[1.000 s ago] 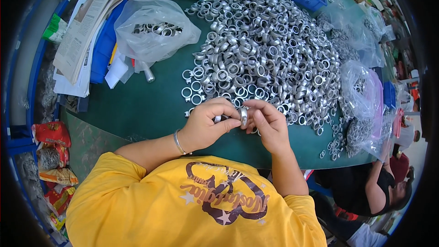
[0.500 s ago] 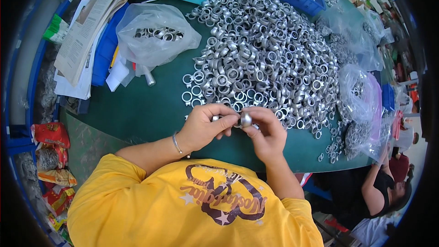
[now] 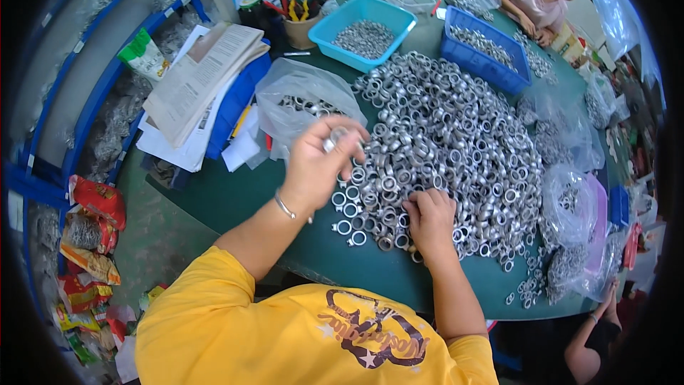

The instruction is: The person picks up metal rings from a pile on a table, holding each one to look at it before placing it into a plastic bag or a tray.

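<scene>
A large heap of silvery metal rings [image 3: 456, 142], each with a small lug, covers the middle of the green table. My left hand [image 3: 320, 160] is raised at the left side of the heap, beside a clear plastic bag [image 3: 285, 85] with more rings in it. Its fingers are curled round a shiny metal ring [image 3: 333, 140], slightly blurred. At the near edge of the heap, my right hand [image 3: 432, 222] has its fingers bent down among the rings. What its fingertips pinch is hidden. Several loose rings [image 3: 343, 227] lie flat between the hands.
Beyond the heap stand a turquoise basin [image 3: 330, 34] and a blue bin [image 3: 456, 50], both with small metal parts. Newspapers [image 3: 199, 82] and a tool pot [image 3: 301, 31] are at the left. Filled plastic bags [image 3: 570, 203] line the right. Another person [image 3: 524, 0] sits across the table.
My hands, together before me half a second ago, are now apart. The left went up and left toward the bag; the right went down to the heap's near edge. The view has shifted too.
</scene>
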`<state>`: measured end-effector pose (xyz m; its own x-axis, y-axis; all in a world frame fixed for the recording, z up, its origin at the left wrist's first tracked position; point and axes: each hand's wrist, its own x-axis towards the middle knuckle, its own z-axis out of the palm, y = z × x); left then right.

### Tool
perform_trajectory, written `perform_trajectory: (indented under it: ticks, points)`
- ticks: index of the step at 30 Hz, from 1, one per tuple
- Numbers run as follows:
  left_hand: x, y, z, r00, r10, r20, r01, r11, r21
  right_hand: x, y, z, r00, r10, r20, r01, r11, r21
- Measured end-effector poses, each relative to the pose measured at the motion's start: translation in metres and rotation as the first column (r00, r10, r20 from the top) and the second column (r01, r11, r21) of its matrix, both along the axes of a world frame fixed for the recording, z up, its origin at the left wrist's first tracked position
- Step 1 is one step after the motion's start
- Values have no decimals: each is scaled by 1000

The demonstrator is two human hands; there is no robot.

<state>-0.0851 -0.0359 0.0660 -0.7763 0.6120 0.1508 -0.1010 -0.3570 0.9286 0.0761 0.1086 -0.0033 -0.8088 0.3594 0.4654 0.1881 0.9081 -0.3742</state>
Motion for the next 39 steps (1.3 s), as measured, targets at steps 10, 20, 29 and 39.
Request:
perform_trajectory:
  ticks: [10, 20, 29, 39]
  points:
    - [-50, -3, -5, 450, 367, -814, -613, 790, 17, 28, -16, 19, 989, 32, -141, -144, 323, -935]
    - [76, 2, -56, 896, -403, 186, 424, 901, -89, 33, -18, 22, 922, 240, -303, -346, 863, -369]
    - [75, -2, -51, 897, -335, -288, 266, 930, -253, 43, -21, 12, 938, 37, -346, -297, 602, -741]
    - [76, -2, -50, 829, -350, -436, 266, 933, -242, 48, -21, 16, 961, 39, -275, -278, 109, -954]
